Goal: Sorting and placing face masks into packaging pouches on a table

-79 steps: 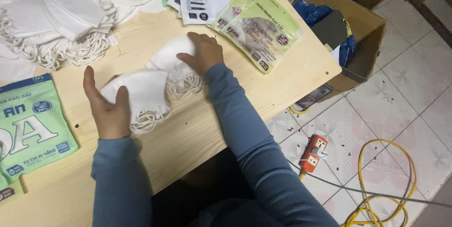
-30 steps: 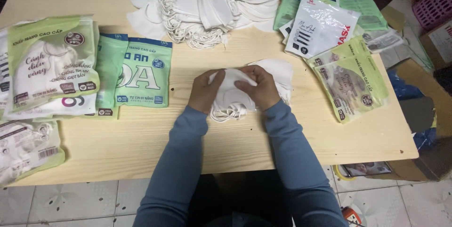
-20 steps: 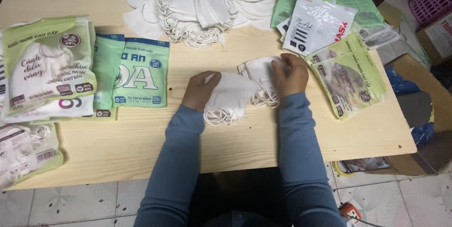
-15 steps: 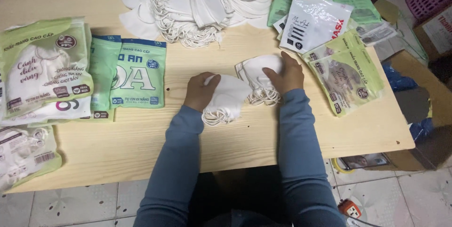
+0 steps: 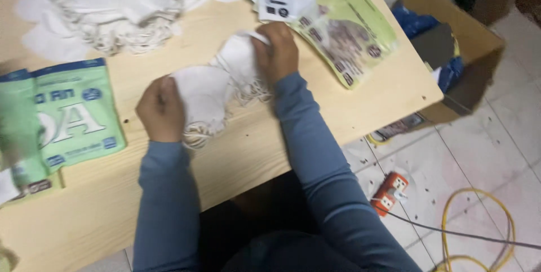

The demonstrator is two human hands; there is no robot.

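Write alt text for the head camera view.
Two hands in blue sleeves hold white face masks on a wooden table: left hand on one mask stack, right hand gripping another. Green packets and a loose mask pile lie around.

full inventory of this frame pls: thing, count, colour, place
Small stack of face masks: one stack, white, table centre, under both hands.
Heap of loose masks: one heap, white, table top left.
Pouches: two or more, green and blue, table left.
Packets: several, pale green and white, table top right.
Table: one, light wood.
Cardboard box: one, brown, floor right, blue items inside.
Power strip: one, orange and white, tiled floor.
Cable: one, yellow, coiled on floor, bottom right.
Left hand: on stack's left end.
Right hand: gripping stack's upper right end.
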